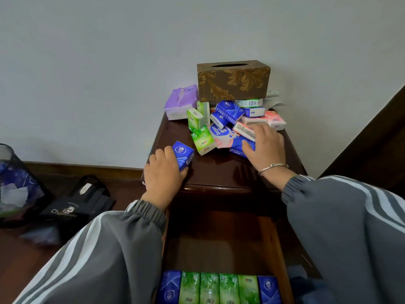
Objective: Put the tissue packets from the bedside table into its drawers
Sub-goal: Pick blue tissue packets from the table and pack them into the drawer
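Pick-up step under way. Left hand (164, 172) curled round blue packet (183, 157). Right hand (266, 145) spread over pile (219, 121), fingers on second blue packet (240, 145); grip unclear. Tabletop (219, 172) under both hands. Open drawer (219, 238) below the wrists, packet row (219, 289) at its front. Next, probably: lower packets, slot behind row.

grey white-striped sleeves (114, 249); silver bracelet (272, 168).

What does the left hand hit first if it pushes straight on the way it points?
Probably the green packet lying nearest it. The left hand, gripping a blue packet, points toward it across a bare strip of tabletop. Depth is hard to judge from one view.
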